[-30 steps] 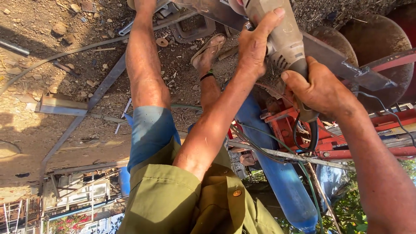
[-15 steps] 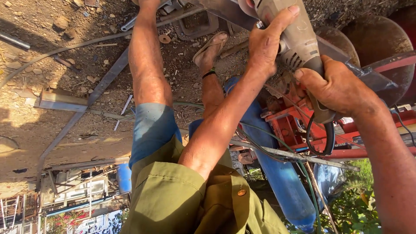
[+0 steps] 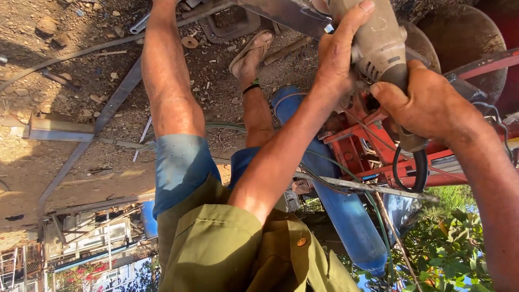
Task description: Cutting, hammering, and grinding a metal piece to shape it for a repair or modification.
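Left hand (image 3: 338, 59) fingers (image 3: 361, 11) wrapped round the front of the grey power tool (image 3: 378, 48), thumb side down the body. Right hand (image 3: 427, 103) fingers closed on the tool's rear grip, black cable (image 3: 411, 170) looping out just below the fist. Tool held top right, over the red steel frame (image 3: 367, 146), nose end hidden behind the left hand.

Around: long grey metal bar (image 3: 286, 13) running off the top edge just beside the tool. Rusty round disc (image 3: 459, 38) behind the right hand. Blue cylinder (image 3: 346, 216) lying under the forearms, between the legs and the red frame, thin rod (image 3: 367, 186) and green hose (image 3: 221, 127) crossing it. Own legs in blue shorts (image 3: 181, 165) and olive shirt (image 3: 216, 249) fill the centre, block much of the ground; sandalled foot (image 3: 251, 51) with a dark ankle band near the cylinder's top end.

No labels readable.

Surface: bare dirt ground (image 3: 65, 70), stones, scrap bits, flat steel strips (image 3: 108, 113) and a short angle piece (image 3: 57, 130) lying left. Outdoors, hard sunlight, green shrub (image 3: 454, 249) lower right.
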